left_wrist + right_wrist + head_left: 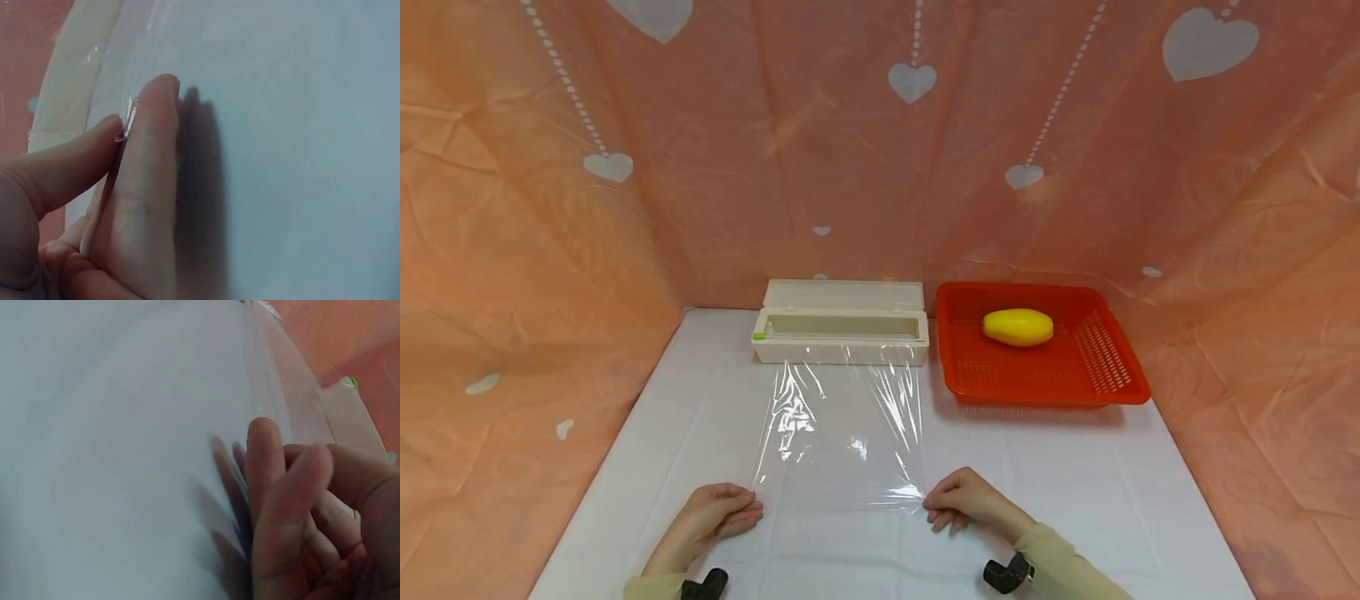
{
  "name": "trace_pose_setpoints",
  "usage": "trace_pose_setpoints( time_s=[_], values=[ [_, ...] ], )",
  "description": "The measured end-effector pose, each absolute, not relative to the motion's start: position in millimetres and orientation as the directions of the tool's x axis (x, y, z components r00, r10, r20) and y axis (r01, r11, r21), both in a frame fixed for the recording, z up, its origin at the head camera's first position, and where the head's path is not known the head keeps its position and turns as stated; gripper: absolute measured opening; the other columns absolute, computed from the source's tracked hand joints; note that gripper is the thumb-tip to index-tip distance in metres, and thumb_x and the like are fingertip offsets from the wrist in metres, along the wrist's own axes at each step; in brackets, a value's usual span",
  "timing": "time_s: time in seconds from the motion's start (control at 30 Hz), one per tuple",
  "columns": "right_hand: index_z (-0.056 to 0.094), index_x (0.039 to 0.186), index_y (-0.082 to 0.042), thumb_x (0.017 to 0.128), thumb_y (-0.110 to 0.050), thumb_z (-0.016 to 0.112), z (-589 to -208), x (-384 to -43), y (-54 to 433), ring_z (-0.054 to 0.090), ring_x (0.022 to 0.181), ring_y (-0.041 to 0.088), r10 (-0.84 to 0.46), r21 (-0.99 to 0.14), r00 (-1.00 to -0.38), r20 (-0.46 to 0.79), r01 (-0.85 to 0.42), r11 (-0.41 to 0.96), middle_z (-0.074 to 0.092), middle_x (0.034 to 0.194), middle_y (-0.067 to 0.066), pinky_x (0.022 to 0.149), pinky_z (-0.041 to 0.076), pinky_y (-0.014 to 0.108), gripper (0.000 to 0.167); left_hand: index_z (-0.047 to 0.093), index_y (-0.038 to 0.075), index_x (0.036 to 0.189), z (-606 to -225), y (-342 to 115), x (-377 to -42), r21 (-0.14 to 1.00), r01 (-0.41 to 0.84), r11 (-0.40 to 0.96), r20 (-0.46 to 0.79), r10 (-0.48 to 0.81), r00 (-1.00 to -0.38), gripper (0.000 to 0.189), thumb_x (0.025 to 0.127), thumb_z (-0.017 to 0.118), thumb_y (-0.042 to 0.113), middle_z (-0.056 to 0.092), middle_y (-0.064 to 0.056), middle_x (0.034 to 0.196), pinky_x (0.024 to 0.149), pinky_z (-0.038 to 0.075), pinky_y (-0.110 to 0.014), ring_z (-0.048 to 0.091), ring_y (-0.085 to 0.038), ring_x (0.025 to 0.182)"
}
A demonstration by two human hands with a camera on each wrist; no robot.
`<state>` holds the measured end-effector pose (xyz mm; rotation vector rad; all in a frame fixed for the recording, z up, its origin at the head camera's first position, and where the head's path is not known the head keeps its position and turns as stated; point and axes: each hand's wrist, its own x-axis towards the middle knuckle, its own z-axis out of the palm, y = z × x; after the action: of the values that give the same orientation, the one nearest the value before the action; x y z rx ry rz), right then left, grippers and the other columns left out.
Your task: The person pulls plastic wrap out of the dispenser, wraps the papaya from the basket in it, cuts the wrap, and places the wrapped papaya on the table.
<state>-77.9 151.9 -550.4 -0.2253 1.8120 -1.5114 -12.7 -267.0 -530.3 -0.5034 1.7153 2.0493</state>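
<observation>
A clear sheet of plastic wrap [842, 433] stretches from the white wrap dispenser box [842, 352] toward the front of the table. My left hand [718, 512] pinches the sheet's near left corner between thumb and fingers; in the left wrist view a bit of the wrap [130, 119] shows between the thumb and the index finger. The near right corner is pinched by my right hand [973, 502]. Its thumb tip is partly hidden behind the fingers [290, 506] in the right wrist view. The dispenser's lid [846, 294] stands raised at the back.
Right of the dispenser stands a red plastic basket [1000, 383] with slotted sides. A yellow papaya-like fruit [1018, 327] lies in it. White cloth covers the table [1075, 483], and an orange curtain with hearts [850, 167] hangs behind and at both sides.
</observation>
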Motion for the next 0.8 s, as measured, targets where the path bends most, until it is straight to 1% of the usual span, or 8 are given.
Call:
trace_pose_setpoints(
  time_s=[0.2,0.27,0.33,0.47,0.53,0.63,0.7,0.8],
  values=[
    [0.072,0.083,0.003,0.085,-0.011,0.070,-542,-81,148,0.065,0.055,0.013,-0.579,-0.885,-0.676,-0.456,0.279,0.372,0.068,0.067,0.012,0.041,0.047,0.017,0.015,0.057,-0.017,0.098,-532,-272,-9,0.822,-0.555,-0.129,-0.544,0.111,-0.832,0.013,0.093,0.055,-0.005,0.069,-0.018,0.086,0.075,0.058,-0.033,0.070,-0.023,0.079],
    [0.071,0.082,0.003,0.084,-0.011,0.071,-538,-87,150,0.064,0.054,0.013,-0.570,-0.877,-0.677,-0.465,0.267,0.399,0.068,0.066,0.012,0.042,0.048,0.018,0.014,0.058,-0.016,0.098,-533,-272,-9,0.818,-0.561,-0.126,-0.550,0.114,-0.828,0.013,0.094,0.055,-0.004,0.069,-0.017,0.087,0.076,0.058,-0.034,0.070,-0.022,0.080],
    [0.070,0.085,0.004,0.085,-0.010,0.070,-535,-95,152,0.064,0.055,0.014,-0.549,-0.878,-0.697,-0.462,0.268,0.397,0.067,0.068,0.012,0.045,0.051,0.020,0.015,0.058,-0.015,0.098,-534,-273,-10,0.817,-0.562,-0.126,-0.550,0.116,-0.827,0.012,0.094,0.055,-0.004,0.069,-0.017,0.087,0.076,0.058,-0.034,0.069,-0.022,0.080],
    [0.066,0.096,0.007,0.089,-0.011,0.066,-536,-114,149,0.064,0.061,0.016,-0.475,-0.905,-0.777,-0.413,0.291,0.311,0.067,0.078,0.011,0.054,0.056,0.026,0.020,0.058,-0.014,0.098,-535,-275,-11,0.810,-0.569,-0.140,-0.556,0.124,-0.822,0.012,0.095,0.054,-0.004,0.069,-0.017,0.088,0.078,0.057,-0.035,0.069,-0.022,0.081],
    [0.066,0.098,0.008,0.090,-0.013,0.066,-540,-121,145,0.065,0.061,0.017,-0.444,-0.912,-0.802,-0.401,0.302,0.278,0.067,0.079,0.010,0.055,0.057,0.028,0.022,0.059,-0.013,0.098,-536,-276,-11,0.808,-0.571,-0.147,-0.556,0.133,-0.821,0.013,0.095,0.054,-0.002,0.069,-0.016,0.088,0.078,0.057,-0.035,0.069,-0.022,0.082],
    [0.068,0.094,0.007,0.088,-0.012,0.067,-547,-126,137,0.063,0.055,0.015,-0.418,-0.911,-0.818,-0.396,0.294,0.288,0.066,0.073,0.009,0.049,0.055,0.025,0.020,0.060,-0.013,0.100,-538,-279,-11,0.805,-0.575,-0.143,-0.557,0.148,-0.817,0.016,0.095,0.056,0.001,0.069,-0.017,0.090,0.080,0.056,-0.035,0.069,-0.022,0.084],
    [0.069,0.090,0.007,0.087,-0.010,0.067,-549,-126,133,0.061,0.051,0.013,-0.425,-0.911,-0.816,-0.393,0.282,0.300,0.066,0.069,0.008,0.045,0.052,0.023,0.017,0.060,-0.014,0.102,-539,-279,-10,0.805,-0.578,-0.130,-0.561,0.150,-0.814,0.019,0.094,0.058,0.003,0.069,-0.017,0.091,0.080,0.056,-0.035,0.069,-0.022,0.085],
    [0.070,0.087,0.007,0.087,-0.007,0.067,-548,-124,130,0.059,0.048,0.011,-0.442,-0.913,-0.810,-0.385,0.266,0.308,0.066,0.066,0.008,0.043,0.049,0.021,0.015,0.057,-0.018,0.106,-538,-279,-10,0.805,-0.580,-0.125,-0.563,0.149,-0.813,0.022,0.094,0.057,0.001,0.069,-0.017,0.092,0.081,0.056,-0.035,0.069,-0.023,0.085]
  ],
)
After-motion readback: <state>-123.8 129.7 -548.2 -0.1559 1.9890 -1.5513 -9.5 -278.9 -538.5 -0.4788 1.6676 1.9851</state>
